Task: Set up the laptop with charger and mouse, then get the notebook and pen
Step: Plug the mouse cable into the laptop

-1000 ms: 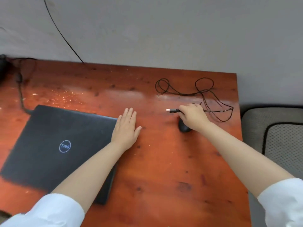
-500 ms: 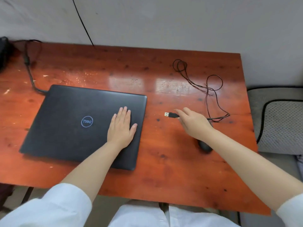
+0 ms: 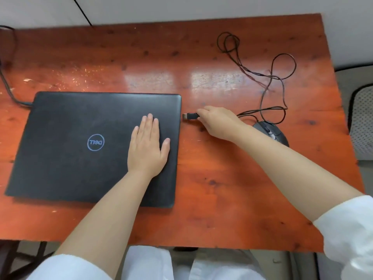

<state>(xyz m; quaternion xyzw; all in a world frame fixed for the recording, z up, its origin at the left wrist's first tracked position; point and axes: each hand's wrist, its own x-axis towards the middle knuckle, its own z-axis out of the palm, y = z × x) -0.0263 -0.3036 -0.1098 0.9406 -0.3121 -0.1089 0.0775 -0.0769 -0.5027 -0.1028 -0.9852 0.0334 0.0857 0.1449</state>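
A closed black laptop (image 3: pixel 80 142) lies on the left half of the red-brown wooden table (image 3: pixel 212 209). My left hand (image 3: pixel 148 146) rests flat on its lid near the right edge, fingers together. My right hand (image 3: pixel 218 121) pinches the mouse's USB plug (image 3: pixel 189 116), whose metal tip sits just off the laptop's right side. The black mouse (image 3: pixel 272 133) lies behind my right wrist, its thin cable (image 3: pixel 270 77) looping toward the far right corner. A charger cable (image 3: pixel 12 93) enters the laptop's far left corner. No notebook or pen is visible.
A grey wall runs behind the table, with a black wire (image 3: pixel 82 11) hanging down it. A grey cushioned seat (image 3: pixel 361 122) stands off the table's right edge. My white-clad lap (image 3: pixel 181 265) is below the near edge.
My right hand has carried the USB plug leftward until it nearly meets the laptop's right side. The view has tilted down and closer. My left hand stays flat on the lid.
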